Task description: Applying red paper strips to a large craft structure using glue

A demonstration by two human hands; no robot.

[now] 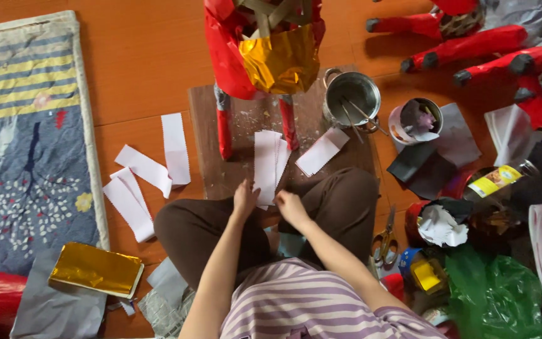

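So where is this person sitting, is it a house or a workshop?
Probably a home floor used as a craft spot. The person sits on an orange wooden floor beside a patterned rug, with white paper strips, scissors and a metal pot spread around.

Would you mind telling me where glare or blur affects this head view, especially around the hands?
Head view: even, soft light; glare on the gold foil and the metal pot; the left hand and right hand are slightly soft over the white paper strips; edges bend a little.
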